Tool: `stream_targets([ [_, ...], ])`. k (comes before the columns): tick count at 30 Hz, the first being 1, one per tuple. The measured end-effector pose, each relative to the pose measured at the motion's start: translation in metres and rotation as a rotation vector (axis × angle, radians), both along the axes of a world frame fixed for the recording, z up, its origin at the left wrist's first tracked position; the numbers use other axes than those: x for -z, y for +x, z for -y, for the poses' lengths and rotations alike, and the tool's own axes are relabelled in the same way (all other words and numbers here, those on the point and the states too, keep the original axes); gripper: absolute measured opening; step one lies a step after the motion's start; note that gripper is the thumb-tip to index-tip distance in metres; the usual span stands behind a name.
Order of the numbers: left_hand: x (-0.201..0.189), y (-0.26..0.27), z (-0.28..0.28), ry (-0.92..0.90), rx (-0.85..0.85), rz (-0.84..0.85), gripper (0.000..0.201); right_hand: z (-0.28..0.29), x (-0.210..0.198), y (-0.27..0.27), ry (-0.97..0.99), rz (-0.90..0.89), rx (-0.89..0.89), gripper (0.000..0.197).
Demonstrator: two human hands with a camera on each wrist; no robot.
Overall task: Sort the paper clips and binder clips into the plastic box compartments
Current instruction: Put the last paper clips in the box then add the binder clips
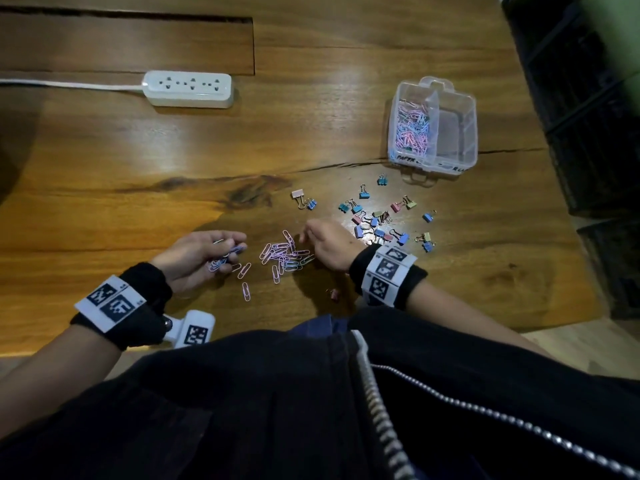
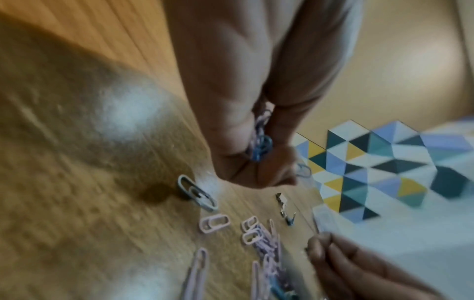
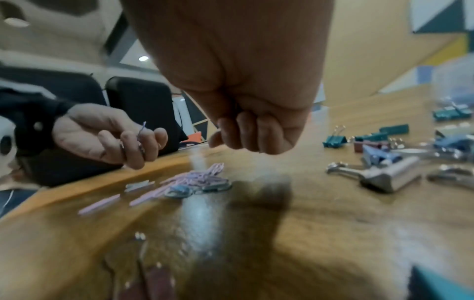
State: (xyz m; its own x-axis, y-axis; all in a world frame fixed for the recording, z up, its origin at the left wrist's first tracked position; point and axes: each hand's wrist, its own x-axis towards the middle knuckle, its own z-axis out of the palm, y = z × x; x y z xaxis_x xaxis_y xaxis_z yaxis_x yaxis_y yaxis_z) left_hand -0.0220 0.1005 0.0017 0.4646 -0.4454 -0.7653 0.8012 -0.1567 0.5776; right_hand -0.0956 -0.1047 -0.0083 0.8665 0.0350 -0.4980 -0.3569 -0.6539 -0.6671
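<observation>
My left hand (image 1: 199,252) curls its fingers (image 3: 133,150) round a bunch of paper clips (image 2: 260,140); my right hand (image 1: 329,245) hovers over the loose pile (image 1: 284,254), fingers (image 3: 246,132) curled, seemingly empty

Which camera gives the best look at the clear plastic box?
The head view: the plastic box shows whole, paper clips in its left compartment. The right wrist view catches only a blurred corner; the left wrist view barely shows it.

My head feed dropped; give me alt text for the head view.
Left hand holds a bunch of paper clips; right hand hovers by the loose paper clip pile. Binder clips lie scattered before the plastic box.
</observation>
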Motion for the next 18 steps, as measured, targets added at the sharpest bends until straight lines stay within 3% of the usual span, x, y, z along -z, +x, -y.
stream_targets([
  [3,0.008,-0.001,-0.004,0.228,0.184,0.199,0.027,-0.006,0.007,-0.003,-0.271,0.086,-0.172,0.019],
  [7,0.011,-0.013,-0.005,0.753,0.666,0.766,0.031,-0.011,0.022,-0.006,-0.49,0.158,-0.294,0.053],
  [10,0.012,-0.022,-0.005,0.88,0.813,0.876,0.036,-0.009,0.026,-0.009,-0.507,0.201,-0.317,0.055],
  [14,0.019,-0.03,-0.003,0.96,1.003,0.902,0.072,-0.007,0.022,-0.009,-0.443,0.192,-0.312,0.037],
  [16,0.022,-0.03,-0.001,0.949,1.004,0.94,0.07,-0.005,0.019,-0.01,-0.447,0.177,-0.312,0.033],
  [18,0.023,-0.032,0.002,0.893,1.02,0.958,0.053,0.0,0.017,-0.011,-0.471,0.165,-0.315,0.03],
])
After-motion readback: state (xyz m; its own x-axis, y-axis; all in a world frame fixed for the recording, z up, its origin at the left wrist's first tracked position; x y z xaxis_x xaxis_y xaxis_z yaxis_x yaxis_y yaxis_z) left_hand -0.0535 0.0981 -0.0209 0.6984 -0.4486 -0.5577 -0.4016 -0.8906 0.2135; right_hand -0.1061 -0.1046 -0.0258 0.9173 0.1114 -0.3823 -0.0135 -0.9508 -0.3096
